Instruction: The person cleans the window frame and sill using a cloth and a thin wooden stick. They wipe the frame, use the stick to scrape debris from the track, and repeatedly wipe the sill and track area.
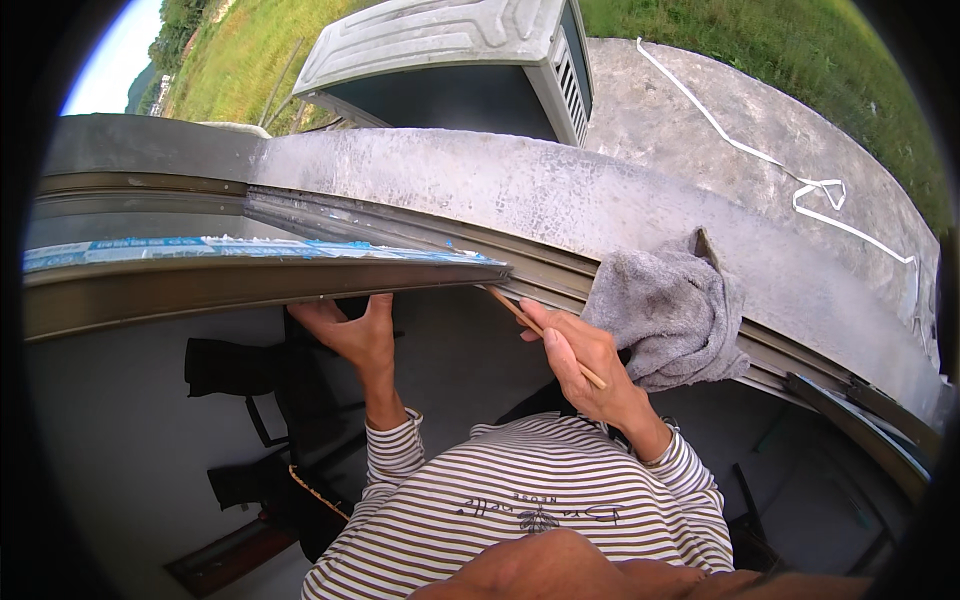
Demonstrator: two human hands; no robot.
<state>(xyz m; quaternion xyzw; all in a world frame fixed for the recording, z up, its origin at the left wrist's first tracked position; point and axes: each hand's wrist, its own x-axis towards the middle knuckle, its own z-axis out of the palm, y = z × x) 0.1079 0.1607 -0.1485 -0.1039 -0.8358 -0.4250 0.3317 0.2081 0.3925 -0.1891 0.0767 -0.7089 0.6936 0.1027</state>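
Observation:
My right hand (592, 360) grips a thin wooden stick (517, 306), which looks like a chopstick. The stick's far end meets the lower corner of a brown metal window sash (225, 283), beside the window track (555, 283). Thumb and fingers spread apart, my left hand (352, 334) is against the sash's inner side; the frame hides its fingertips. Torn blue-and-white film (195, 246) clings along the sash edge. A grey cloth (660, 315) is draped over the track and sill, just beyond my right hand.
Outside, a pale concrete sill (450, 172) runs past a large box-shaped unit (450, 37) with a louvred side. White strapping (720, 131) trails over the concrete. Another sash section (855, 427) stands at right. Dark furniture (277, 382) is below my left arm.

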